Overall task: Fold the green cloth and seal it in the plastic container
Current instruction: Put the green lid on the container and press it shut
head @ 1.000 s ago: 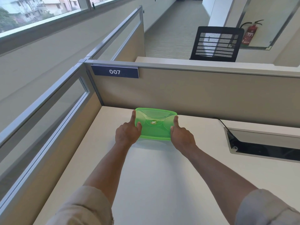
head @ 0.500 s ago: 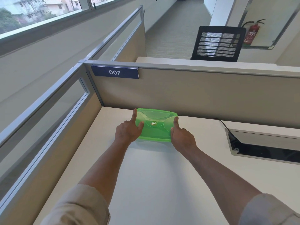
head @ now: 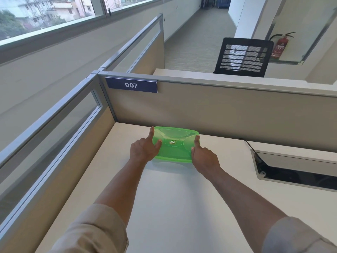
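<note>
A green see-through plastic container [head: 175,145] with its lid on stands on the white desk [head: 182,207], close to the beige partition. My left hand [head: 144,149] grips its left end, forefinger stretched along the edge and thumb pressing on the lid. My right hand [head: 203,156] holds the right end, with its forefinger laid along the lid's right edge. A small round logo sits in the lid's middle. The green cloth is not visible; the lid and tinted walls hide whatever is inside.
The beige partition [head: 218,114] with a blue "007" plate [head: 131,85] rises just behind the container. A glass-topped divider [head: 54,128] lines the desk's left side. A recessed cable box [head: 295,170] with a black cord sits in the desk at right.
The container and both hands have slid slightly farther towards the partition. The grip on both ends looks the same.
</note>
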`<action>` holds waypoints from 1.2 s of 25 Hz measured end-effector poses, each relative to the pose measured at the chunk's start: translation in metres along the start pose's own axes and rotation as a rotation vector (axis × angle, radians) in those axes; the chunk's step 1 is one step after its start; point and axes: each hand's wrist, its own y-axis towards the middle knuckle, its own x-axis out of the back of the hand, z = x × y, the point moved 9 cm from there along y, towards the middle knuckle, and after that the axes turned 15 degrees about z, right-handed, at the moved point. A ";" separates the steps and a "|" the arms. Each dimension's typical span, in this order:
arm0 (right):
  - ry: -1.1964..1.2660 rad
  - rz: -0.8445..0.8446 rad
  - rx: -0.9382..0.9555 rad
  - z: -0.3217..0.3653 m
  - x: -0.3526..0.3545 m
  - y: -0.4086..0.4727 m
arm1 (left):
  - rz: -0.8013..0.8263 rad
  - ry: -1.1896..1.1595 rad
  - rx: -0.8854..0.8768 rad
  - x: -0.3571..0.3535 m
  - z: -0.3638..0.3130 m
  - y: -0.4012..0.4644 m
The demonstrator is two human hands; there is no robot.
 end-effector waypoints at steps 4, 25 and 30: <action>0.027 -0.013 0.000 0.000 -0.003 -0.001 | -0.009 0.016 -0.004 0.000 -0.001 -0.001; -0.073 -0.044 0.206 0.053 -0.009 0.019 | -0.065 -0.022 -0.280 -0.027 -0.070 -0.008; -0.104 -0.137 0.199 0.053 -0.011 0.016 | -0.095 -0.011 -0.277 -0.028 -0.071 -0.011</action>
